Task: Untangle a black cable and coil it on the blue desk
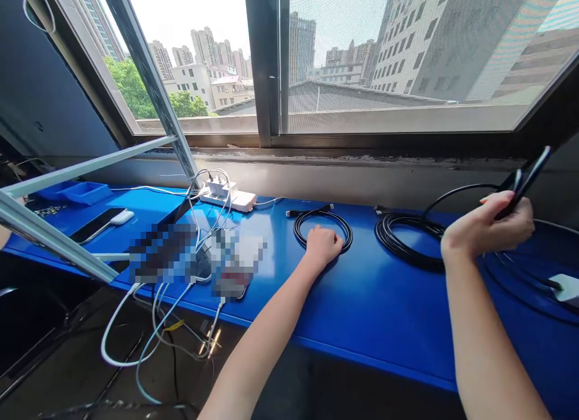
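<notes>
My left hand [322,246] rests knuckles-up on a small coil of black cable [302,219] lying on the blue table [371,311]; its fingers curl down onto the coil's near side. My right hand [491,225] is raised above the table, closed around a bundle of black cable ends [529,174] that stick up to the right. From that hand a black cable loops down to a larger black coil [402,239] lying just left of it.
A white power strip [228,197] with plugs and white cables sits near the window. A phone [97,224], a blue tray [75,192] and a metal frame [54,239] stand at the left. A white adapter [567,287] lies at the right edge.
</notes>
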`<action>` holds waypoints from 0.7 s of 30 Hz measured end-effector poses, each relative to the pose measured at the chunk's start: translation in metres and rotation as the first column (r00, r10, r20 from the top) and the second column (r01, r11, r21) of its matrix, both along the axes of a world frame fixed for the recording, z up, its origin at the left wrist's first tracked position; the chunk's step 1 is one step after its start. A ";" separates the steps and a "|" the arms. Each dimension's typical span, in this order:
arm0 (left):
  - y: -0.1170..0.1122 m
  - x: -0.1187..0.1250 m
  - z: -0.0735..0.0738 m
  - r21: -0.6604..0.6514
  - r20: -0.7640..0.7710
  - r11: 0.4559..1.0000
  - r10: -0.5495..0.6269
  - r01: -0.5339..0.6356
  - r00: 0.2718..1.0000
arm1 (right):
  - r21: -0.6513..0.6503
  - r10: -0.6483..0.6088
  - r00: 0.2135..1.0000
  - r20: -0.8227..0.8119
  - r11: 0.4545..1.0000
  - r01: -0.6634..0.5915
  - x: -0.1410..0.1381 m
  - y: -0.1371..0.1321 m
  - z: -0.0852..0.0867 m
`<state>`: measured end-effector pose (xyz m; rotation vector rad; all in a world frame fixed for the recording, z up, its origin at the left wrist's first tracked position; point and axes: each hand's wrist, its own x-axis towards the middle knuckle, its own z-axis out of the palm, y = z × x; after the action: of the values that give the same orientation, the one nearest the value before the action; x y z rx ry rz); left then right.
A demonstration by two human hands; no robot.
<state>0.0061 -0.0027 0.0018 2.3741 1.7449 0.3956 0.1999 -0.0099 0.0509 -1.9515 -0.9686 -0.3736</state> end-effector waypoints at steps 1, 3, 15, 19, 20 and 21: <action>0.000 0.000 0.000 -0.002 0.003 1.000 0.002 -0.002 1.000 | 0.115 -0.108 0.991 -0.080 0.986 0.117 -0.007 -0.004 0.004; 0.000 0.000 0.000 -0.006 0.010 1.000 0.007 -0.007 1.000 | 0.336 -0.124 0.985 -0.119 0.929 0.158 -0.017 -0.007 0.011; -0.001 0.003 0.004 0.016 0.153 0.995 0.095 -0.098 0.984 | 0.906 0.647 0.727 0.230 0.131 -0.404 -0.055 -0.022 0.036; 0.000 0.003 0.005 0.032 0.223 0.993 0.104 -0.114 0.969 | 0.839 0.763 0.628 0.153 0.235 -0.491 -0.058 -0.028 0.039; 0.000 0.003 0.005 0.035 0.241 0.993 0.100 -0.111 0.965 | 0.825 0.780 0.612 0.130 0.257 -0.503 -0.057 -0.028 0.039; 0.000 0.003 0.004 0.038 0.259 0.993 0.095 -0.109 0.961 | 0.815 0.795 0.597 0.107 0.274 -0.511 -0.056 -0.028 0.038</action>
<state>0.0094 -0.0022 0.0057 2.1557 1.7578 0.7361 0.1436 -0.0375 0.0893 -0.6011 -1.0576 0.0618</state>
